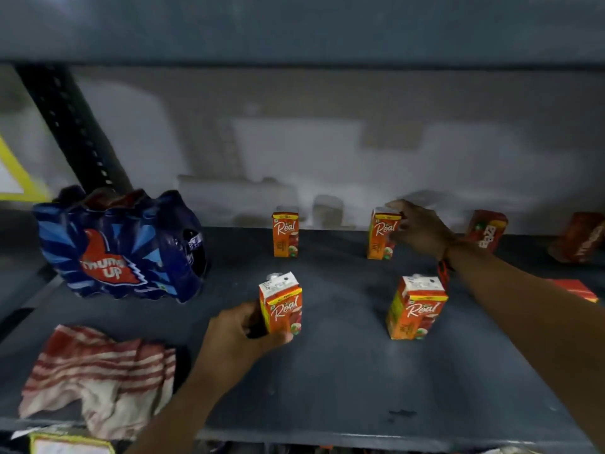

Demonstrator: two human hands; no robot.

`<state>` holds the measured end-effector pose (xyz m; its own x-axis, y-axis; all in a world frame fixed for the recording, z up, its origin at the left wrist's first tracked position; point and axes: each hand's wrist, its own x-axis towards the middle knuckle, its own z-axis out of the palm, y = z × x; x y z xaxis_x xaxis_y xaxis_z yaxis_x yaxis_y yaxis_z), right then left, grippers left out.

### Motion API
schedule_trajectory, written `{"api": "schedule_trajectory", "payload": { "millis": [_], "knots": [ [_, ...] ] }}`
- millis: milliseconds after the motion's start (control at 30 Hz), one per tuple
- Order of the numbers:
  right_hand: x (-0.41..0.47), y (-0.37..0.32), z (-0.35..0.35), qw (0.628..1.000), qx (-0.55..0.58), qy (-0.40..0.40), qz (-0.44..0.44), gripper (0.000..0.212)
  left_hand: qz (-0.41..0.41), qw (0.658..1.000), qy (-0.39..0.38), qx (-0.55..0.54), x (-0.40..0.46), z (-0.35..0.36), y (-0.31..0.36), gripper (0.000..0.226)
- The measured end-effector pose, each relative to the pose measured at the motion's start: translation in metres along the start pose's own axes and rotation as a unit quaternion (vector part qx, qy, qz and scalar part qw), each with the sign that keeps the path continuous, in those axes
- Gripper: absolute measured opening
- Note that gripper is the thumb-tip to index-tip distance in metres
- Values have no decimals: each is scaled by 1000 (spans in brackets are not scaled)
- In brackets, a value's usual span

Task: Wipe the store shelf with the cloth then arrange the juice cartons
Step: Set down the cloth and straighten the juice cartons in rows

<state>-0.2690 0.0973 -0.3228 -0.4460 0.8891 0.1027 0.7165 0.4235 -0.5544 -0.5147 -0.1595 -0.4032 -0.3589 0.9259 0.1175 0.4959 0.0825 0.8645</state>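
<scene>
Several orange juice cartons stand upright on the dark shelf [343,371]. My left hand [239,335] grips the front-left carton [283,306] from its left side. My right hand [419,229] reaches to the back and closes around the back-right carton [381,234] from the right. Another carton [285,234] stands at the back left, and a fourth [417,308] at the front right, both untouched. The red-and-white striped cloth [98,375] lies crumpled at the shelf's front left.
A blue shrink-wrapped pack of soda bottles [121,247] sits at the left. Red cartons lie tilted at the far right: one [487,231] behind my right wrist, another [581,237] at the edge. A flat red box [574,288] lies beside my forearm.
</scene>
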Motion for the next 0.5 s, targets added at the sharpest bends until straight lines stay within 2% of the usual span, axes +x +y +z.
{"api": "schedule_trajectory", "payload": {
  "millis": [133, 333, 500],
  "knots": [
    [6, 7, 1, 1000, 3, 17, -24, 56, 17, 998, -50, -15, 8, -3, 3, 28],
    [9, 11, -2, 999, 19, 2, -43, 50, 8, 992, -109, -60, 16, -7, 5, 34],
    [10, 13, -5, 998, 38, 0, -43, 48, -7, 990, -125, -68, 17, -8, 4, 41]
  ]
}}
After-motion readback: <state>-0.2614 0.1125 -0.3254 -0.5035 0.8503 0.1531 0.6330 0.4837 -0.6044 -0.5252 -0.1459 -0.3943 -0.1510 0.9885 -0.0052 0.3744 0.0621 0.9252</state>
